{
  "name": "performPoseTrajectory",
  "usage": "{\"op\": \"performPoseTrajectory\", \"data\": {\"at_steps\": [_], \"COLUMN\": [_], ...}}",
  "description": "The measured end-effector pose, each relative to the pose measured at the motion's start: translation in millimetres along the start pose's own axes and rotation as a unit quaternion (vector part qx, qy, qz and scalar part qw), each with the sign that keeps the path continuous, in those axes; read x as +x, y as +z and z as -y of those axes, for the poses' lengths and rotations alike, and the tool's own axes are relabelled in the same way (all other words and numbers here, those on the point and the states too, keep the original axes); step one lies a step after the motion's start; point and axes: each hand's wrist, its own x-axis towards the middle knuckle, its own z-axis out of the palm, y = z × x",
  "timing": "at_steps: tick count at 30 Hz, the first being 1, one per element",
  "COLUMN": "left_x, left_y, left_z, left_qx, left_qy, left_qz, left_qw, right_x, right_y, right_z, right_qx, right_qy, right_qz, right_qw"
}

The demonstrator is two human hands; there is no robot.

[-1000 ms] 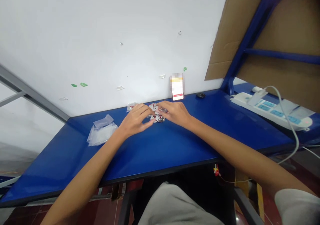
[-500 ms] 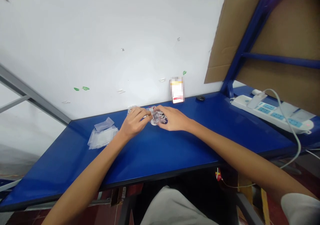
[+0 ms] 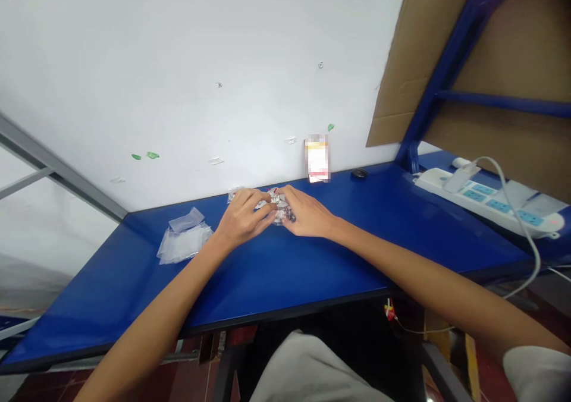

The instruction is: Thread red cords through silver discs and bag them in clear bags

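Both my hands meet over a small heap of round silver badges in clear wrappers (image 3: 277, 204) near the back of the blue table (image 3: 312, 259). My left hand (image 3: 243, 217) has its fingers curled on the heap's left side, pinching at a wrapped badge. From the right, my right hand (image 3: 307, 214) closes its fingers on the same heap. What exactly each finger grips is hidden by the hands.
A pile of clear plastic bags (image 3: 182, 238) lies at the left. A phone (image 3: 317, 159) leans on the white wall, a small black disc (image 3: 359, 173) beside it. A white power strip (image 3: 486, 200) with cable sits at the right, under cardboard on a blue frame (image 3: 428, 93).
My hands have drawn closer together over the badges, and the loose badge that lay in front of them a second ago is now under my fingers.
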Motion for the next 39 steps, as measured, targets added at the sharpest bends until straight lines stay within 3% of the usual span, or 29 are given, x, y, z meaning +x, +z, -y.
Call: {"op": "performPoseTrajectory", "data": {"at_steps": [7, 19, 26, 35, 39], "left_x": [8, 6, 5, 8, 8], "left_y": [-9.3, -3.6, 3.7, 0.2, 2.0], "left_z": [-8, -4, -5, -10, -12], "left_qx": [-0.168, -0.325, -0.39, -0.369, -0.393], "left_qy": [-0.102, -0.154, -0.201, -0.19, -0.204], "left_qz": [0.055, 0.192, 0.169, 0.165, 0.15], "left_qw": [0.979, 0.913, 0.883, 0.895, 0.884], "right_x": [2, 0, 1, 3, 3], "right_y": [-5, -10, -13, -18, -17], "right_z": [-1, -5, -3, 0, 0], "right_qx": [-0.034, -0.009, 0.043, 0.038, 0.016], "right_qy": [0.012, -0.017, 0.007, 0.024, 0.03], "right_qz": [-0.011, 0.029, 0.072, 0.096, 0.094], "right_qw": [0.999, 0.999, 0.996, 0.994, 0.995]}}
